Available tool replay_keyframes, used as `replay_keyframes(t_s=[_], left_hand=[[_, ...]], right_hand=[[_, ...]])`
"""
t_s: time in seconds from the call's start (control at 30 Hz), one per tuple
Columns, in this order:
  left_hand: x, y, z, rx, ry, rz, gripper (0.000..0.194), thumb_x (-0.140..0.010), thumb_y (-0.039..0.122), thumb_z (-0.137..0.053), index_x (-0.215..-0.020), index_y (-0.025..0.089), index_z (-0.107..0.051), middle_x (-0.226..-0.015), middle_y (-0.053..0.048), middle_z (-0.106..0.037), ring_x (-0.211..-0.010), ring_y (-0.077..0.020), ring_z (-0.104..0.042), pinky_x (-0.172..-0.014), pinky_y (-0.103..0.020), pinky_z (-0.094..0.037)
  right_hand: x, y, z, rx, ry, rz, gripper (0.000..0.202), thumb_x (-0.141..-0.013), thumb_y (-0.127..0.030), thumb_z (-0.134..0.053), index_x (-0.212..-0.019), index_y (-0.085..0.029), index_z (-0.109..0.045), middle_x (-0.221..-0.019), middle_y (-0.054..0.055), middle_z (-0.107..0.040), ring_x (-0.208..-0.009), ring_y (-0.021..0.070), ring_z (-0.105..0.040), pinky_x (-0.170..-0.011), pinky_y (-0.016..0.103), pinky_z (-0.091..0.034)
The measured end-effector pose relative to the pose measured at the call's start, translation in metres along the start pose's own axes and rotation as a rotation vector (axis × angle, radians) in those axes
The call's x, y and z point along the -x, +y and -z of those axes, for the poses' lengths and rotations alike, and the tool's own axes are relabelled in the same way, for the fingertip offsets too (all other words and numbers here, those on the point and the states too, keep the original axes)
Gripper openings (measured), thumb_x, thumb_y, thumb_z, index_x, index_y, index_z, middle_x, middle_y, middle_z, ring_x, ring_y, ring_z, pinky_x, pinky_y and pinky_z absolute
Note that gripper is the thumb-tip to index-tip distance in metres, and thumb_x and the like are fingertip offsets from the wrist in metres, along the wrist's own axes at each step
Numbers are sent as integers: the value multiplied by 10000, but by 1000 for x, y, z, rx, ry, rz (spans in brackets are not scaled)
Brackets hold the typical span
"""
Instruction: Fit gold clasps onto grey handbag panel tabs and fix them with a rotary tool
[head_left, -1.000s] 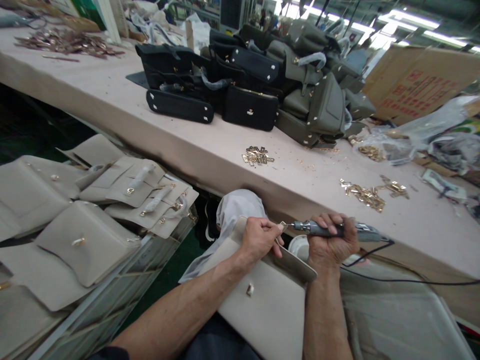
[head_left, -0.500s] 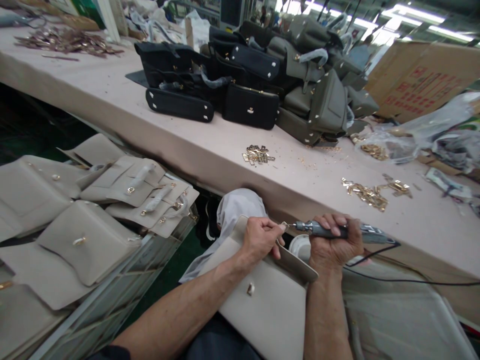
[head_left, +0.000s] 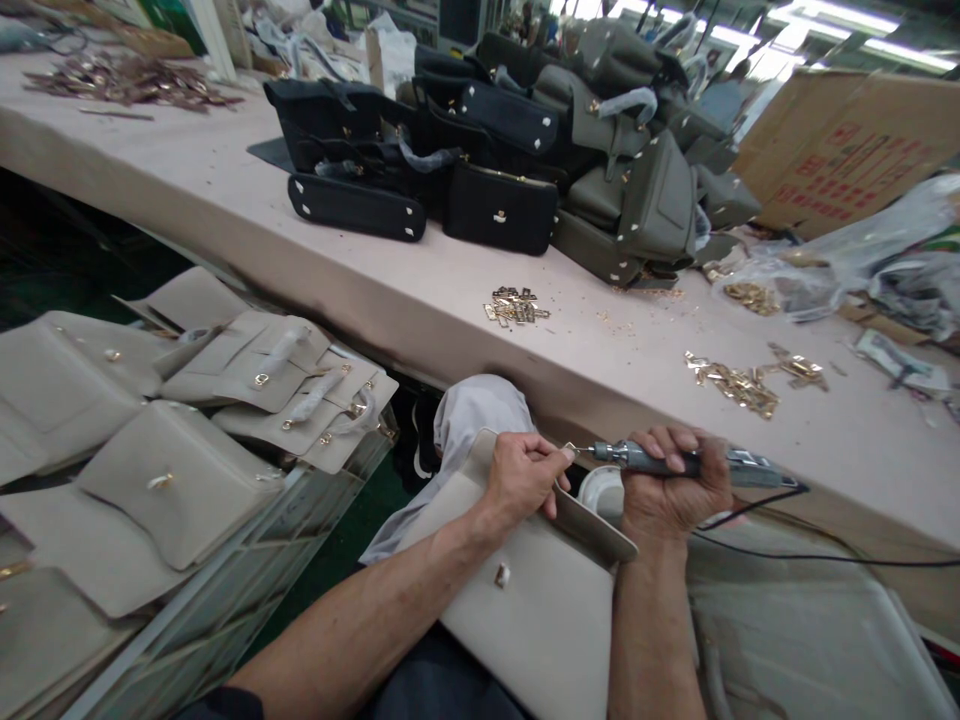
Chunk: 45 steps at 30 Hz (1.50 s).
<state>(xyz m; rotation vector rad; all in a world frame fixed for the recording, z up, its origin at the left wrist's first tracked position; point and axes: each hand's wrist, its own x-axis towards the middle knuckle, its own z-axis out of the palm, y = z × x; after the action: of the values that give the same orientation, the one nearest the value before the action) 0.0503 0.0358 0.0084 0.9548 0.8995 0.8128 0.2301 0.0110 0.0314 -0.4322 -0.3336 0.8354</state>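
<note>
A beige handbag (head_left: 551, 625) lies across my lap, a turn-lock clasp (head_left: 502, 575) on its front. My left hand (head_left: 525, 478) pinches the edge of the bag's raised flap (head_left: 592, 522), where a small gold metal fitting (head_left: 570, 450) shows at the fingertips. Wrapped round a grey electric screwdriver (head_left: 637, 457), my right hand (head_left: 679, 485) holds it level, pointing left. The thin bit reaches the fitting; whether it sits in a screw is too small to tell. A black cord runs off to the right.
Beige bags (head_left: 169, 490) are stacked on a rack at left. Black bags (head_left: 352, 205) and olive-grey bags (head_left: 660, 205) are piled on the table (head_left: 420, 310). Gold metal plates (head_left: 735, 385) lie at right, beside a plastic bag (head_left: 802, 285). A cardboard box (head_left: 847, 150) stands behind.
The screwdriver and my right hand have shifted very slightly to the right. My left hand keeps its hold on the flap, almost unmoved.
</note>
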Motion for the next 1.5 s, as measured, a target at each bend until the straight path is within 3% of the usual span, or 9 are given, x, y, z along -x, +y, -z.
replay_keyframes(t_s=[0.9,1.1,1.33,1.5], left_hand=[[4,4,-3,-12,23,-26,316,-836,330,-728,-593,160,-620,-459,-6,-628,-271,-74,-466,-322,-175,-288],[2,-6,-4,-12,18,-53,292,-840,364,-738,-664,153,-639,-537,-29,-682,-284,-88,-494,-295,-180,-293],[3,-7,-6,10,6,-42,301,-829,395,-738,-688,145,-647,-576,-36,-697,-288,-90,-508,-279,-177,-287],[2,-13,-4,10,-14,-63,274,-817,387,-731,-728,140,-651,-593,-27,-694,-311,-94,-541,-302,-174,-325]], right_hand=[[7,-8,-10,117,-14,28,242,-673,-206,-846,-776,-152,-633,-678,-70,-560,-489,22,-415,-522,201,-457],[9,-13,-28,335,-62,80,255,-705,-263,-816,-714,-154,-587,-687,-44,-590,-484,48,-432,-523,240,-443],[23,-7,-64,595,-191,205,111,-779,-192,-747,-776,-175,-638,-675,-16,-641,-467,89,-486,-531,278,-457],[26,-2,-77,705,-285,203,159,-800,-194,-785,-759,-156,-636,-684,3,-645,-476,82,-513,-537,269,-491]])
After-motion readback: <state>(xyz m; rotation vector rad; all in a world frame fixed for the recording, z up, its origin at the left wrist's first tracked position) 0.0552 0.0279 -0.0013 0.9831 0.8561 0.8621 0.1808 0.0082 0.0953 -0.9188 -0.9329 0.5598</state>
